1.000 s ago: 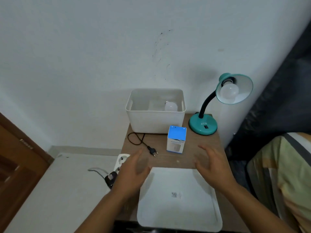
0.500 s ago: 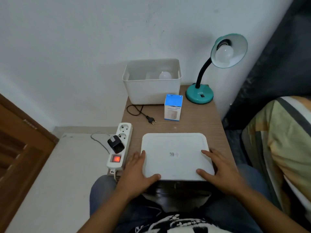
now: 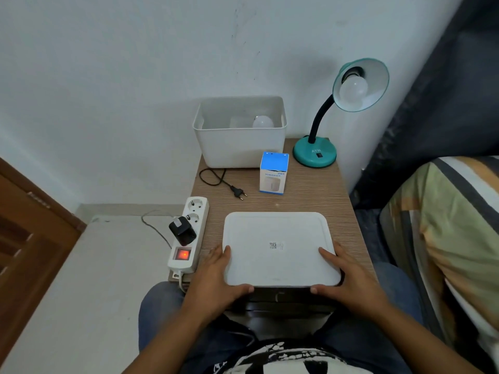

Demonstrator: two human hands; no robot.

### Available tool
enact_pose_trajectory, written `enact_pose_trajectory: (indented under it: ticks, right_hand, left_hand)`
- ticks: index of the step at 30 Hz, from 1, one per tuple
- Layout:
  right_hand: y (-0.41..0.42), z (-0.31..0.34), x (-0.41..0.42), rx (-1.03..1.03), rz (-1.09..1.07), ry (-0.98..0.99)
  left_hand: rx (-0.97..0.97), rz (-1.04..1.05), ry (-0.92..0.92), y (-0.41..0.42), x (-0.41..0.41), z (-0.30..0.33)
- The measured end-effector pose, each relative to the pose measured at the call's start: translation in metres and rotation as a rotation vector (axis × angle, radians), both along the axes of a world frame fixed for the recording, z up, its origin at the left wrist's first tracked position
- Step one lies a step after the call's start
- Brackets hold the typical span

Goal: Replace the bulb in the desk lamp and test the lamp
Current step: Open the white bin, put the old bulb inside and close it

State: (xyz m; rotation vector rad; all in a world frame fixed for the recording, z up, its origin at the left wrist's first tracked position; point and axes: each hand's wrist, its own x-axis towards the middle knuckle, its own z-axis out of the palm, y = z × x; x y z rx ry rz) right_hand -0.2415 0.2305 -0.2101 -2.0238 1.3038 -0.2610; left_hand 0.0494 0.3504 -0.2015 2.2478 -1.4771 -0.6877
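The left hand (image 3: 216, 276) and right hand (image 3: 348, 276) are clasping the near corners of a flat white lid (image 3: 279, 248), the fingers (image 3: 328, 255) lying across its smooth top and the thumbs hooking over its near edge, so both hands are grasping it and nothing else. The lid is a rounded square of matte plastic with a small printed code at its middle, resting on the wood-grain worktop (image 3: 318, 190).

Beyond the lid, a small blue and white carton (image 3: 273, 172) is standing upright, and behind that an open white bin (image 3: 240, 147) is holding a spare bulb (image 3: 262, 122) against its far wall. To the right of the bin, the teal desk lamp (image 3: 314, 155) is rising on a black gooseneck, its glossy shade tilting toward the viewer with the fitted bulb (image 3: 353, 89) unlit inside. The lamp's plug (image 3: 238, 191) is lying loose left of the carton, beside a power strip (image 3: 189, 238) whose switch is glowing red.

The bulbs are probably light, smooth and breakable; gripping the round globe gently and twisting, while steadying the shade, seems wisest.
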Motion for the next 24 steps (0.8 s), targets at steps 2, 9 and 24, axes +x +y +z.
enact_pose_trajectory:
  ticks: [2,9,24]
  right_hand:
    - [-0.001,0.006,-0.002,0.015,-0.023,-0.033]
    - [-0.021,0.051,0.006,-0.096,-0.016,-0.052]
    - [-0.145,0.131,0.099,-0.171,0.010,-0.201]
  left_hand:
    - [-0.039,0.014,0.016,0.000,-0.002,0.007]
    - [-0.143,0.042,-0.002,-0.016,0.006,0.049]
    - [-0.316,0.091,0.060,-0.128,0.089,0.140]
